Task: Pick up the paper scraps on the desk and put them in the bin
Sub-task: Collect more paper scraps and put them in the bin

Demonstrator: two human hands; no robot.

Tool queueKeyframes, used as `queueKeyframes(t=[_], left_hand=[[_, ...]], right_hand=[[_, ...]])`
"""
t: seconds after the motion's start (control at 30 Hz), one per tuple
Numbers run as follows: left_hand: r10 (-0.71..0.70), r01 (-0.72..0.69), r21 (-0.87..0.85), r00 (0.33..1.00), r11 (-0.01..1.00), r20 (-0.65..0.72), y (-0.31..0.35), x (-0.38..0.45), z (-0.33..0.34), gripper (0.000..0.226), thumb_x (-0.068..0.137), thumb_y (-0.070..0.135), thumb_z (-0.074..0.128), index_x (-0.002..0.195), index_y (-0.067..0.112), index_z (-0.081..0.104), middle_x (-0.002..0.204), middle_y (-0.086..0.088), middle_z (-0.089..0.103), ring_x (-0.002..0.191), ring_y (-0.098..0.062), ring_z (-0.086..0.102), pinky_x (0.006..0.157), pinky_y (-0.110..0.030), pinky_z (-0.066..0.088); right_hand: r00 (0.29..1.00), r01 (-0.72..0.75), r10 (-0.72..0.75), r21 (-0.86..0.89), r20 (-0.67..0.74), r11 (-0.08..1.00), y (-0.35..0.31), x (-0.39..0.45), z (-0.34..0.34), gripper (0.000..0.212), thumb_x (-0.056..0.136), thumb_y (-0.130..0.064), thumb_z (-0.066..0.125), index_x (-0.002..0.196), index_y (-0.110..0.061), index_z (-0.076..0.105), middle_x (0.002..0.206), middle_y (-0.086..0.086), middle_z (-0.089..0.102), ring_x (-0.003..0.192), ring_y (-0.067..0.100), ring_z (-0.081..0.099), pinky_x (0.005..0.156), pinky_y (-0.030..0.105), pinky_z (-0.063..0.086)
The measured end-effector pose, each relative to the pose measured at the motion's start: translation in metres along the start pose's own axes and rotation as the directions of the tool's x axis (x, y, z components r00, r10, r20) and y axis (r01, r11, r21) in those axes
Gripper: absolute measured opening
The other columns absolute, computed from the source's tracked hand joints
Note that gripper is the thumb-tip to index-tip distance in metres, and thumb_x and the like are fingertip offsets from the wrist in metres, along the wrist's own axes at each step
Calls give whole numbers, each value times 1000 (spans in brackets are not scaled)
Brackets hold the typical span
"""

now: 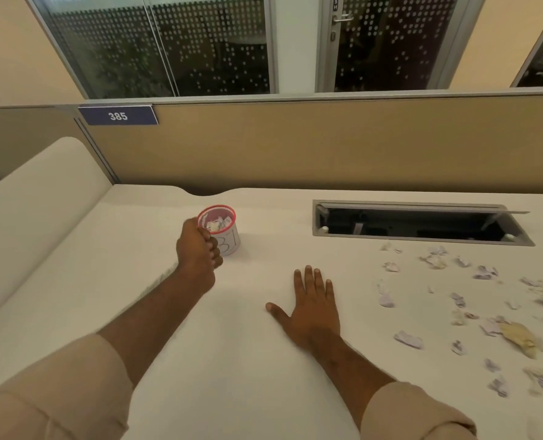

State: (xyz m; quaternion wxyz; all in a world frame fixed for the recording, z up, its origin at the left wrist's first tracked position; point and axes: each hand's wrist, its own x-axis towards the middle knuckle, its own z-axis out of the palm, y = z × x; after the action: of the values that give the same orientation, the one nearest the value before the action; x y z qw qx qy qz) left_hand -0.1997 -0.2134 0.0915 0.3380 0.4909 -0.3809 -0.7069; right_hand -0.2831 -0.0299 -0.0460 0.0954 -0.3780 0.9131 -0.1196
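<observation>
**Bin partly filled, most scraps still on the desk**

A few pale scraps show inside the small bin, a white cup-like container with a red rim and dark handwriting on its side, standing upright on the white desk left of centre. So some of the job looks done, but by my reckoning most of it remains: dozens of paper scraps lie scattered over the right part of the desk, below the open cable hatch and well apart from the bin.

The left hand sits at the bin's near rim with its fingers curled tight together; whether they pinch a scrap or only touch the rim cannot be told. The right hand lies flat on the desk between bin and scraps, fingers straight and slightly apart, thumb splayed, holding nothing.

The scraps are small, torn and crumpled, mostly white with a lilac tint, with a few larger tan, wrinkled pieces near the right edge. They look light and flimsy, likely needing fingertip pinches or a sweep into a pile
</observation>
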Motion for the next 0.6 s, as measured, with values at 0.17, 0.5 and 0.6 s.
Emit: queueKeyframes(t=[0.17, 0.5, 0.6], left_hand=[[191, -192, 27, 981, 981, 24, 44, 52, 24, 41, 90, 33, 42, 53, 19, 36, 44, 3, 32, 37, -13, 22, 41, -15, 20], [383, -415, 383, 910, 825, 161, 34, 103, 46, 42, 92, 36, 41, 56, 16, 38, 55, 4, 38, 55, -14, 33, 59, -31, 30], [404, -454, 486, 890, 747, 211, 25, 110, 37, 55, 98, 48, 38, 59, 14, 56, 60, 6, 55, 61, -11, 50, 61, -28, 40]], right_hand=[[998, -28, 27, -9, -58, 1000, -1, 4, 8, 99, 75, -87, 2, 151, -26, -10, 159, 0, -19, 146, 19, -22, 120, 42, -9], [997, -49, 47, -21, -69, 999, -1, 7, 8, 98, 73, -89, -1, 150, -30, -14, 158, -5, -22, 145, 15, -24, 119, 40, -12], [997, -51, 50, -16, -65, 999, -2, 7, 8, 98, 73, -89, -1, 150, -30, -14, 158, -5, -23, 144, 15, -25, 119, 40, -13]])
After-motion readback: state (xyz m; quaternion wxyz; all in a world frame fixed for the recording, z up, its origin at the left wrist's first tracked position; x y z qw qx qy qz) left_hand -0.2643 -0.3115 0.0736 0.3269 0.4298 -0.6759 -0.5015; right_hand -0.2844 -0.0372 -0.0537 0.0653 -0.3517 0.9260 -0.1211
